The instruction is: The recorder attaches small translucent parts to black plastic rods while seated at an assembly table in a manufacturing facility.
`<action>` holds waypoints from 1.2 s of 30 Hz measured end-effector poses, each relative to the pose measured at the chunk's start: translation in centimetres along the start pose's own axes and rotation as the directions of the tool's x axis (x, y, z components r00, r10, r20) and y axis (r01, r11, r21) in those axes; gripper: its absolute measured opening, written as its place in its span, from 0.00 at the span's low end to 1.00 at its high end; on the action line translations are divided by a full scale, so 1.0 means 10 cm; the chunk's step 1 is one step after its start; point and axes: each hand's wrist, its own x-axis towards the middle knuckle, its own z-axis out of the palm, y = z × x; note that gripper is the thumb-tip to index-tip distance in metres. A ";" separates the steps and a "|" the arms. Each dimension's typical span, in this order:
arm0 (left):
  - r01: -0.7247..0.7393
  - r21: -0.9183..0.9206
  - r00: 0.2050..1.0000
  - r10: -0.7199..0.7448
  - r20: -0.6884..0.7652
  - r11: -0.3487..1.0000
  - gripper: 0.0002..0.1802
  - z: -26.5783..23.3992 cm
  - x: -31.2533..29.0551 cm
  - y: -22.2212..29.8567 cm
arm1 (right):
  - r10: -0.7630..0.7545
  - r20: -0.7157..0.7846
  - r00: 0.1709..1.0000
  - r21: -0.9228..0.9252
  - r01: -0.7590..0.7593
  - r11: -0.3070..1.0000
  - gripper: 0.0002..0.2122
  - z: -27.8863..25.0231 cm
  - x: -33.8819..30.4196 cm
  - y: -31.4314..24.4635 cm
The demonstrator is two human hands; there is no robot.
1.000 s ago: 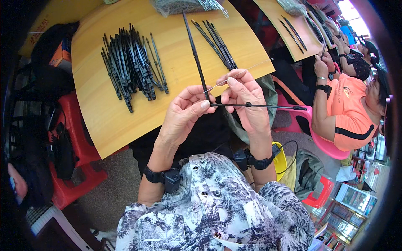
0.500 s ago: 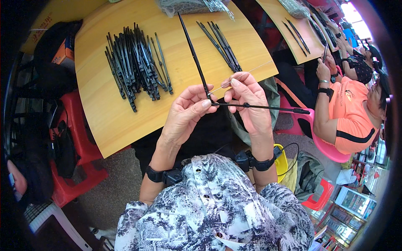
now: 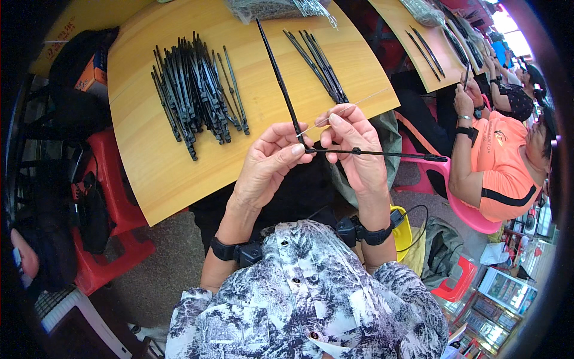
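My left hand (image 3: 263, 164) pinches a slim black jointed rod (image 3: 277, 72) at its bend, near the table's front edge. One arm of the rod points up over the table. Its other arm reaches right, passing in front of my right hand (image 3: 357, 149). Between the thumb and index finger of that hand is a thin pale wire (image 3: 365, 99); one end meets the rod near the bend, the other sticks out to the upper right. Whether the wire passes through the rod is too small to tell.
On the wooden table (image 3: 263, 78) lie a large pile of black rods (image 3: 194, 90) and a smaller bunch (image 3: 317, 66). A clear plastic bag (image 3: 269, 7) sits at the far edge. Red stools (image 3: 113, 185) stand left. A person in an orange shirt (image 3: 499, 161) works at the right.
The black rod and both hands have shifted very slightly to the right. The grips look the same.
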 end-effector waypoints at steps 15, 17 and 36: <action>0.041 -0.143 0.999 -0.037 0.025 0.989 0.19 -0.07 0.01 -0.02 | -0.089 0.011 0.996 -0.048 0.090 0.995 0.06 0.08 -0.02 0.01; 0.037 -0.141 0.999 -0.034 0.021 0.989 0.19 -0.07 0.01 -0.02 | -0.092 0.014 0.996 -0.053 0.092 0.994 0.06 0.08 -0.02 0.01; -0.106 -0.079 0.994 0.103 -0.043 0.991 0.16 -0.02 0.01 0.02 | -0.109 -0.088 0.990 -0.061 0.104 0.993 0.05 0.03 -0.06 -0.08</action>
